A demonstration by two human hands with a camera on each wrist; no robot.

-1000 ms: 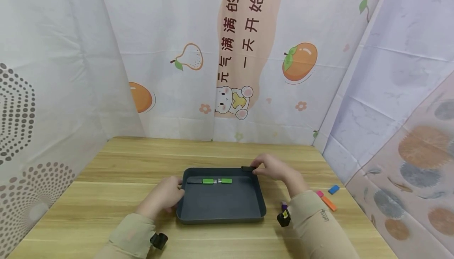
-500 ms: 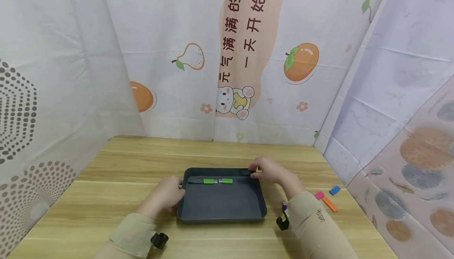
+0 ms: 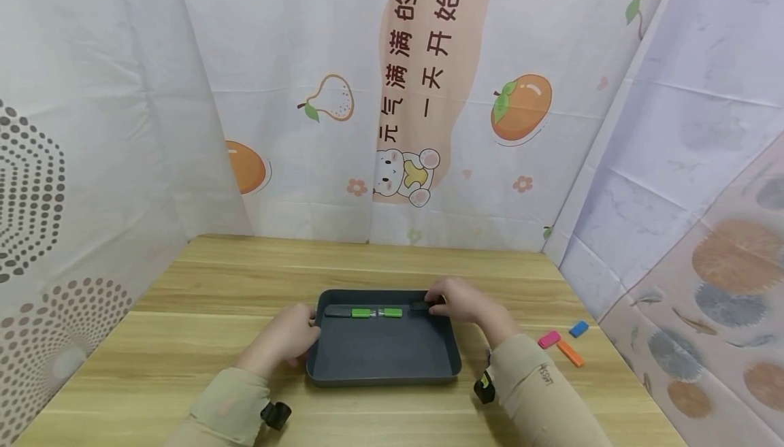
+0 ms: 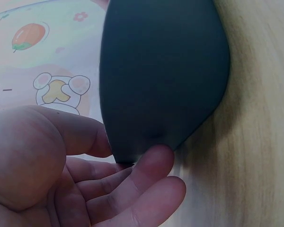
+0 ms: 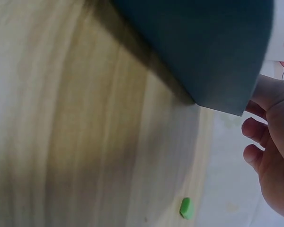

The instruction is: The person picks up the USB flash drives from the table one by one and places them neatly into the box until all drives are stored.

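Observation:
My left hand (image 3: 288, 331) grips the left rim of a dark grey tray (image 3: 382, 380). In the left wrist view its thumb is at the rim and its fingers lie against the outer wall. Inside the tray, along the back, lie a black flash drive (image 3: 337, 311) and two green flash drives, the left one (image 3: 361, 313) and the right one (image 3: 393, 312), their metal plugs facing each other. At the back right corner my right hand (image 3: 459, 299) pinches another black flash drive (image 3: 419, 306), low inside the tray. The tray wall hides its fingertips in the right wrist view.
On the wooden table (image 3: 153, 331), right of the tray, lie a pink flash drive (image 3: 549, 339), an orange one (image 3: 570, 352) and a blue one (image 3: 578, 328). Patterned cloth (image 3: 294, 181) hangs behind and at both sides. The right sleeve (image 3: 527, 372) covers some of the tabletop.
My right hand has brought the black flash drive from the tray's back rim down inside and slightly leftward. The left hand keeps its grip. The sleeve now covers most of a purple flash drive.

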